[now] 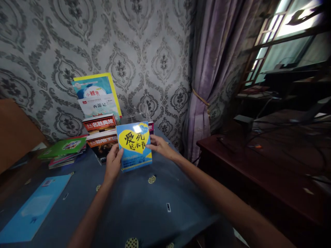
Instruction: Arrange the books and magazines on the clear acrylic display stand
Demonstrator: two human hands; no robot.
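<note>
A blue book point(136, 160) with a yellow heart on its cover is upright between my two hands. My left hand point(113, 160) grips its left edge, thumb on the front cover. At the opposite edge, my right hand point(161, 146) holds it with the thumb in front. Directly left of it, an orange and black book point(100, 143) stands in a stepped row, with a red book point(99, 123), a pale book point(97, 105) and a teal book point(89, 86) behind. Part of a clear plastic stand point(134, 117) shows behind the held book; the rest is hidden.
A light blue book point(38, 206) lies flat on the dark tablecloth point(144, 213) at the left. Behind it is a stack topped by a green book point(63, 148), near a brown cardboard piece point(18, 134). To the right stand a purple curtain point(204, 103) and a dark red desk point(258, 172) with cables.
</note>
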